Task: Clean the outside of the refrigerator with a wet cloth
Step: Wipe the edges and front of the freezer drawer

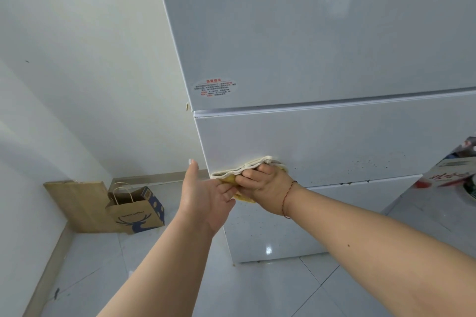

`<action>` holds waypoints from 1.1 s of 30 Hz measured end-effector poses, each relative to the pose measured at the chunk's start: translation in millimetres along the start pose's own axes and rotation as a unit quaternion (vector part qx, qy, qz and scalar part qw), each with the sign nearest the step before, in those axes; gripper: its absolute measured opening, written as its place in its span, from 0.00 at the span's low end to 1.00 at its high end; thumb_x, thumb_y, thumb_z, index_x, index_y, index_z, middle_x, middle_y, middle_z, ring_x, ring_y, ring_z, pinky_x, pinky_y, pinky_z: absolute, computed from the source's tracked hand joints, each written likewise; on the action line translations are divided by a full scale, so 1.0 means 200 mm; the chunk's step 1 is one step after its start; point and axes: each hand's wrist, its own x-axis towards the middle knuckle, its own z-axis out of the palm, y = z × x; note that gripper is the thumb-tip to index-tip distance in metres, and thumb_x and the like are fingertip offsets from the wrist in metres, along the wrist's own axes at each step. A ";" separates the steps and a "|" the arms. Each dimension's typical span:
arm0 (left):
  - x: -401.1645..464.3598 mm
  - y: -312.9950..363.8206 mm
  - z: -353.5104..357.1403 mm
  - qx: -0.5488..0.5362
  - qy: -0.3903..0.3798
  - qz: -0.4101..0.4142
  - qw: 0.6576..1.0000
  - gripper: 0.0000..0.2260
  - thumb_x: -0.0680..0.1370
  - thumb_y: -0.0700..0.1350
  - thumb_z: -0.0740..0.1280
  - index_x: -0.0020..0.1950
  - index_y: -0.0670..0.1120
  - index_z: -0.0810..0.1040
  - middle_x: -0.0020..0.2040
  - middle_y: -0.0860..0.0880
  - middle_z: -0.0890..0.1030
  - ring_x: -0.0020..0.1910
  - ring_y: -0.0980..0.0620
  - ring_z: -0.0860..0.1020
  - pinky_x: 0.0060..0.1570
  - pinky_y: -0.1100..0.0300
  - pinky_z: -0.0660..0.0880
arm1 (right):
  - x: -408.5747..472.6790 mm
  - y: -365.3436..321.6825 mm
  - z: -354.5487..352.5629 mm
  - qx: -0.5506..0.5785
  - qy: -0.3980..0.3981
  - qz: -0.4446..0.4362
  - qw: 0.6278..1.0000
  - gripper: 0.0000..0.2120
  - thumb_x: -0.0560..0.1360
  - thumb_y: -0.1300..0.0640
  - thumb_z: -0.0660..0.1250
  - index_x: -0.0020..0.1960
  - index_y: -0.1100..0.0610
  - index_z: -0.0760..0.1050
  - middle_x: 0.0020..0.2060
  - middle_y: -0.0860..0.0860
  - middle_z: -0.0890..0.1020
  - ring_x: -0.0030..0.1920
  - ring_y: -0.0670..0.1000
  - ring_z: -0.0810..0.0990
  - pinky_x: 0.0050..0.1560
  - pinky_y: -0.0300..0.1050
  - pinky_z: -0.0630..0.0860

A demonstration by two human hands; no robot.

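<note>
Cloth [240, 171] on refrigerator [322, 136], under right fingers [253, 174]

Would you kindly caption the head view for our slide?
Right hand presses a yellow cloth against the refrigerator's middle door; left hand touches its edge.

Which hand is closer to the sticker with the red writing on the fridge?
Left. The left hand is open just below the sticker, near the fridge's edge. The right hand is lower and farther right, gripping the cloth.

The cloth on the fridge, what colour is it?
The cloth is yellow with a whitish edge, seen in the head view.
</note>
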 end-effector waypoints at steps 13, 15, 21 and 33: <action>-0.22 0.21 0.11 0.008 0.067 0.263 0.962 0.24 0.84 0.56 0.52 0.57 0.39 0.79 0.53 0.42 0.84 0.52 0.48 0.83 0.57 0.53 0.77 | 0.35 0.23 -0.39 0.028 0.188 0.184 0.964 0.15 0.71 0.59 0.65 0.53 0.45 0.80 0.42 0.46 0.78 0.45 0.51 0.70 0.44 0.47 0.66; -0.23 0.25 0.13 0.016 0.067 0.298 0.952 0.22 0.84 0.53 0.53 0.55 0.41 0.80 0.49 0.44 0.85 0.49 0.50 0.83 0.53 0.55 0.78 | 0.39 0.27 -0.44 0.046 0.205 0.195 0.958 0.15 0.71 0.59 0.65 0.55 0.45 0.80 0.43 0.47 0.76 0.46 0.51 0.70 0.45 0.48 0.67; -0.21 0.27 0.13 0.094 0.096 0.324 0.937 0.17 0.84 0.49 0.56 0.46 0.43 0.81 0.37 0.48 0.83 0.38 0.53 0.81 0.40 0.58 0.78 | 0.36 0.26 -0.46 0.061 0.169 0.234 0.955 0.24 0.72 0.53 0.64 0.68 0.45 0.73 0.48 0.48 0.71 0.48 0.53 0.69 0.49 0.50 0.68; -0.21 0.24 0.10 0.163 0.087 0.277 0.943 0.16 0.84 0.48 0.56 0.49 0.43 0.80 0.42 0.45 0.83 0.42 0.48 0.83 0.42 0.56 0.79 | 0.00 0.32 -0.39 0.057 0.152 0.345 0.925 0.29 0.70 0.54 0.68 0.70 0.45 0.67 0.45 0.53 0.72 0.43 0.55 0.67 0.43 0.51 0.73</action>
